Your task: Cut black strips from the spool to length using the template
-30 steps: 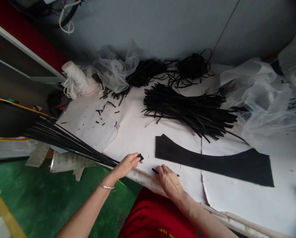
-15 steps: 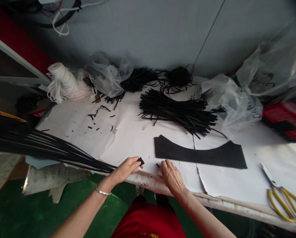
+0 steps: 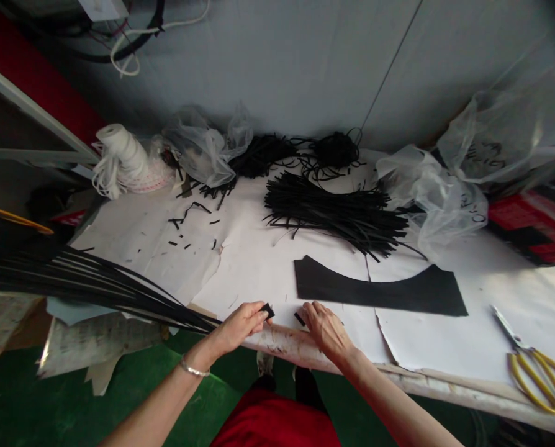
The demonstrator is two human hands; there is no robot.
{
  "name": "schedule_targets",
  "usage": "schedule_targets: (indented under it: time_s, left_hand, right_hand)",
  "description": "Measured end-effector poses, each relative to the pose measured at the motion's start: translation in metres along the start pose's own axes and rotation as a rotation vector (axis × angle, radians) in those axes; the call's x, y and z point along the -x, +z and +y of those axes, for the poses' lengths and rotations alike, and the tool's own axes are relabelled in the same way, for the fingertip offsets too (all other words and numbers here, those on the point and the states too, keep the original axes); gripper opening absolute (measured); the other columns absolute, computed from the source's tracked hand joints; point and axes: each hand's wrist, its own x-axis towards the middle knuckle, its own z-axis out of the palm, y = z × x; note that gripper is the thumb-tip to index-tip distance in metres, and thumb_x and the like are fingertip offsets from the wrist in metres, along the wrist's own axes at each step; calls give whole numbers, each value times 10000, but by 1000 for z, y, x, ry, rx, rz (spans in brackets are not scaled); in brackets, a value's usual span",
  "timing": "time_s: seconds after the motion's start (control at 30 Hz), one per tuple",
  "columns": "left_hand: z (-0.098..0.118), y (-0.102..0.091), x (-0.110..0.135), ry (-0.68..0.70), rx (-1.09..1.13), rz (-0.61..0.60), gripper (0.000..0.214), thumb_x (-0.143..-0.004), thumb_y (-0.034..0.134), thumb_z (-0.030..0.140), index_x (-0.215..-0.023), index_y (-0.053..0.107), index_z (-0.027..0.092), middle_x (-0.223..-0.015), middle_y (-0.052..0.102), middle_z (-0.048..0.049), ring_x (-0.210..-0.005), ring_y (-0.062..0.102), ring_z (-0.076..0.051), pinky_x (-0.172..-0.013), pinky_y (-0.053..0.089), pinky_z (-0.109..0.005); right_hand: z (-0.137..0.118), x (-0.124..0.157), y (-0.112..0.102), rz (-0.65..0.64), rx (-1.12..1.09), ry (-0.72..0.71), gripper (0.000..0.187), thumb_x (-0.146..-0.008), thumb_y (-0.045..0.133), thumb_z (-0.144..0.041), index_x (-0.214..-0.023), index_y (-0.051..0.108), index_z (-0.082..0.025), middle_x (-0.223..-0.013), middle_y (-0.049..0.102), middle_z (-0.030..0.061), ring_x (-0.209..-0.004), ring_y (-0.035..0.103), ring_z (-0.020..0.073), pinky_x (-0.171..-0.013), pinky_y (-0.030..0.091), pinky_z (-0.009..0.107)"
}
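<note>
My left hand (image 3: pixel 246 323) is closed around a bundle of long black strips (image 3: pixel 133 288) at the table's front edge. Their short squared ends (image 3: pixel 269 310) poke out past my thumb and fingers. To its right, my right hand (image 3: pixel 323 324) rests low on the paper with bent fingers gathered on a short black strip (image 3: pixel 299 318), whose tip shows at the left of the fingertips. Most of that strip is hidden under the hand. Just beyond lies a flat black panel (image 3: pixel 380 292) with a curved upper edge.
Behind the panel is a thick pile of black strips (image 3: pixel 333 211). Yellow-handled scissors (image 3: pixel 524 354) lie at the right front. Small black offcuts (image 3: pixel 184 230), a white cord spool (image 3: pixel 123 152) and plastic bags (image 3: pixel 203 146) sit left; more bags (image 3: pixel 440 192) are at right.
The view has shifted slightly. Both hands stay almost in place, the left still gripping the bundle and the right still low on the paper at the short strip.
</note>
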Motion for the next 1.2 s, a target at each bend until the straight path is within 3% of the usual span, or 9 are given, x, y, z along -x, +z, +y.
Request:
schedule_targets:
  time_s: [0.27, 0.47, 0.63, 0.93, 1.2]
  left_hand:
    - [3, 11, -7, 6, -5, -19, 418, -900, 440, 541, -877, 539, 135, -561, 273, 95, -490, 219, -70, -455, 146, -232]
    - [10, 10, -11, 10, -7, -27, 502, -851, 464, 644, -860, 537, 147, -555, 269, 98, -481, 211, -67, -451, 135, -224]
    - [13, 10, -13, -1, 1, -11, 520, -823, 490, 662, -856, 548, 146, -554, 277, 97, -479, 216, -63, -451, 137, -214]
    - [6, 12, -10, 2, -21, -27, 480, -877, 448, 600, -901, 553, 133, -551, 280, 95, -490, 233, -70, -456, 143, -220]
    - [9, 14, -8, 15, 12, -32, 497, -849, 465, 645, -837, 509, 150, -554, 268, 100, -491, 215, -69, -458, 137, -230]
  right_hand:
    - [-18, -7, 5, -11, 23, 44, 210, -849, 488, -4, -956, 594, -150, -945, 633, 95, -801, 615, 226, -649, 396, 302]
    - [32, 17, -15, 41, -21, 238, 210, -910, 411, -40, -868, 575, -163, -801, 637, 40, -676, 621, 165, -548, 285, 285]
    - [62, 46, -18, 33, -50, 367, 134, -947, 423, -141, -930, 554, -162, -878, 628, 50, -728, 628, 172, -562, 283, 285]
    - [39, 45, -9, -60, -4, 394, 292, -874, 367, 35, -980, 592, -120, -952, 625, 118, -823, 643, 214, -610, 361, 281]
    - [35, 51, -4, -38, 3, 418, 361, -848, 336, 74, -980, 613, -115, -947, 638, 133, -825, 652, 230, -625, 404, 280]
